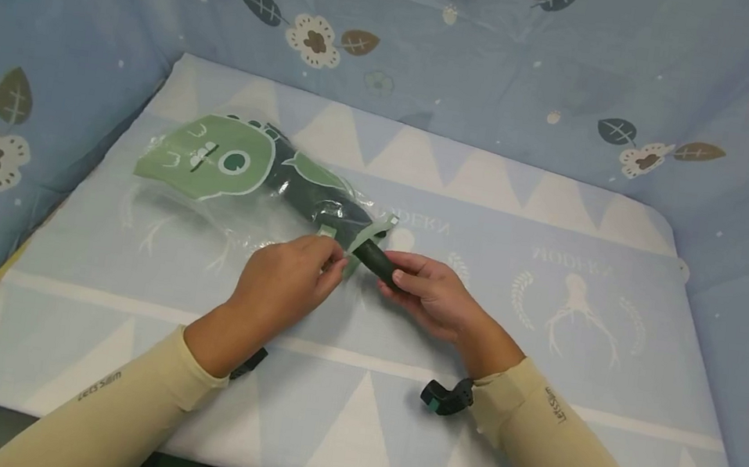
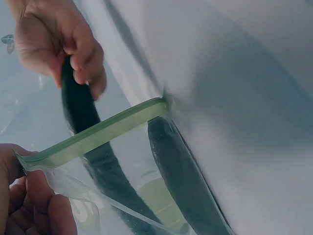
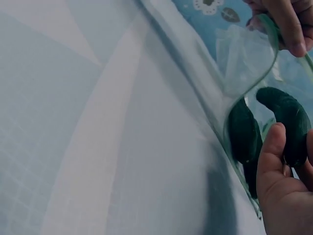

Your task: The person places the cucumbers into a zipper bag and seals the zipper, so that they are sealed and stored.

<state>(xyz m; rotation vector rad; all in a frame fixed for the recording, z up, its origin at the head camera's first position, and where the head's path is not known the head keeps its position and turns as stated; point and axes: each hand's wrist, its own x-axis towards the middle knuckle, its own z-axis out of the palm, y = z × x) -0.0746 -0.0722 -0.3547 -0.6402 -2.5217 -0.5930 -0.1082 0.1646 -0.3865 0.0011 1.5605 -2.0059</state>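
A clear zip bag (image 1: 235, 160) with a green cartoon print lies slanted across the padded surface, its green-edged mouth toward the right. My left hand (image 1: 290, 278) pinches one end of that mouth, and the green strip (image 2: 98, 134) stands spread apart in the left wrist view. In my right hand (image 1: 434, 293), thumb and fingers grip the end of a dark green cucumber (image 1: 374, 261). The cucumber's other end is inside the bag, seen through the clear plastic in the left wrist view. Another cucumber (image 2: 183, 171) lies in the bag beside it, near the mouth's far corner.
A blue and white patterned cloth (image 1: 582, 332) covers the padded surface. Blue floral curtains (image 1: 478, 42) hang along its back and both sides. Dark wrist mounts (image 1: 447, 397) stick out below my forearms.
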